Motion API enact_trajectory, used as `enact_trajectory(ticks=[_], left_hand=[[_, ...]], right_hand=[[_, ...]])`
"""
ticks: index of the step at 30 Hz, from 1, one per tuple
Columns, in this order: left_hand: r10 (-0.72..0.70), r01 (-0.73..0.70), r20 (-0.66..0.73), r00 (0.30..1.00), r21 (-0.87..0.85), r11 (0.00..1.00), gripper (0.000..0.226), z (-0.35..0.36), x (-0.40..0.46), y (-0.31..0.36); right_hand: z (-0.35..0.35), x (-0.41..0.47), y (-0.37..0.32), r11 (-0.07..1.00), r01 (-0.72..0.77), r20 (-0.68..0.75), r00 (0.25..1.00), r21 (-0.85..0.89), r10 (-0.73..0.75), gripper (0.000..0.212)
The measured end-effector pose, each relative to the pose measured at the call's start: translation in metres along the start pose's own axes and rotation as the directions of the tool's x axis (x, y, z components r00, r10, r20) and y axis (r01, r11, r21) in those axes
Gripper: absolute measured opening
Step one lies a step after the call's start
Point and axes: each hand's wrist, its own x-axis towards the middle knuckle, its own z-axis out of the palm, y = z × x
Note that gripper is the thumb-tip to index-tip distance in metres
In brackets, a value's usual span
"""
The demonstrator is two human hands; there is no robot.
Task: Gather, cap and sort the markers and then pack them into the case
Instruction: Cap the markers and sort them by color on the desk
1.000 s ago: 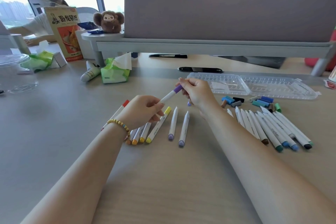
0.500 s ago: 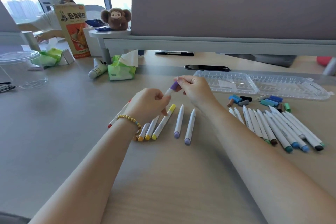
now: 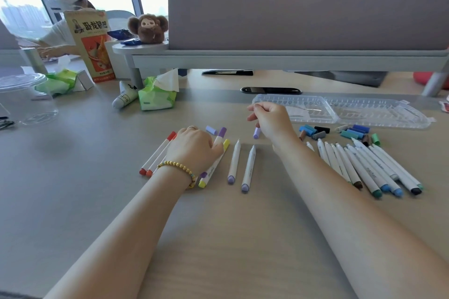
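A purple-capped marker (image 3: 218, 141) is pressed to the table (image 3: 85, 153) beneath the left hand (image 3: 194, 148), set among the capped markers (image 3: 158, 155). The right hand (image 3: 272, 121) is raised with fingers curled; whether anything is pinched cannot be told. The clear case (image 3: 340, 114) lies open behind the loose caps (image 3: 349, 132).

The left hand (image 3: 194, 148) covers the middle of the capped white markers (image 3: 155, 158) in the left row, so their number cannot be told. Whether the right hand's (image 3: 269, 121) curled fingers (image 3: 257, 108) hold anything is unclear. The clear plastic cup (image 3: 26, 102) and red object (image 3: 422, 77) are cut off by the edges.
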Motion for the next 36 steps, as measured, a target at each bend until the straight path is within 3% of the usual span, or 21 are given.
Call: enact_trajectory(ticks=[3, 10, 14, 18, 23, 26, 31, 36], left_hand=[[0.037, -0.039, -0.041, 0.998, -0.067, 0.997, 0.057, -0.002, -0.002, 0.009], [0.017, -0.019, 0.014, 1.0, 0.236, 0.971, 0.04, 0.008, 0.002, 0.007], [0.028, -0.035, 0.026, 0.999, 0.327, 0.944, 0.045, 0.009, 0.003, 0.011], [0.094, -0.09, -0.012, 0.996, 0.183, 0.979, 0.037, 0.002, 0.008, 0.025], [0.071, -0.133, 0.224, 0.972, 0.278, 0.951, 0.035, 0.004, 0.017, 0.042], [0.063, -0.123, 0.212, 0.975, 0.284, 0.951, 0.028, 0.01, 0.016, 0.043], [0.095, -0.14, 0.182, 0.979, 0.253, 0.957, 0.036, 0.01, 0.01, 0.04], [0.017, 0.0, 0.217, 0.976, -0.078, 0.997, 0.043, 0.004, 0.018, 0.024]], right_hand=[[-0.005, 0.001, 0.0, 1.0, -0.027, -0.019, 0.999, 0.002, 0.027, 0.029], [-0.011, -0.001, 0.004, 0.997, -0.075, -0.037, 0.997, -0.014, 0.075, 0.031], [-0.018, -0.011, 0.006, 0.969, -0.062, 0.059, 0.995, -0.24, 0.078, 0.028], [-0.03, -0.018, 0.008, 0.856, -0.023, 0.181, 0.974, -0.517, 0.135, 0.026], [-0.033, -0.026, -0.009, 0.71, 0.021, 0.384, 0.852, -0.704, 0.355, 0.023], [-0.027, -0.03, -0.012, 0.687, 0.04, 0.44, 0.794, -0.725, 0.419, 0.028], [-0.026, -0.024, -0.01, 0.707, -0.004, 0.43, 0.792, -0.707, 0.434, 0.027], [-0.034, -0.02, -0.008, 0.74, -0.068, 0.435, 0.772, -0.669, 0.464, 0.024]])
